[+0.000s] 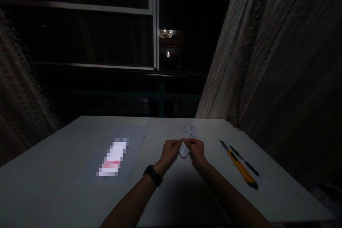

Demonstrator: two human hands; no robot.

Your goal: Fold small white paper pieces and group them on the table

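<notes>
Between my two hands is a small folded piece of white paper (184,150), its lower end coming to a blunt point toward me. My left hand (171,149) is closed on its left side, and a dark band circles that wrist. On the opposite side my right hand (196,149) pinches the same paper. The fingertips meet at the top and hide the paper's upper part. Just beyond the hands, several small folded paper pieces (184,126) lie in rows on the white table (160,192).
On the right lie a yellow utility knife (242,169), a dark pen (245,160) and a thin white strip beside the knife. A pale sheet (136,149) lies at left, with a bright blurred-out patch on it. Curtains (227,53) and a dark window stand behind the table.
</notes>
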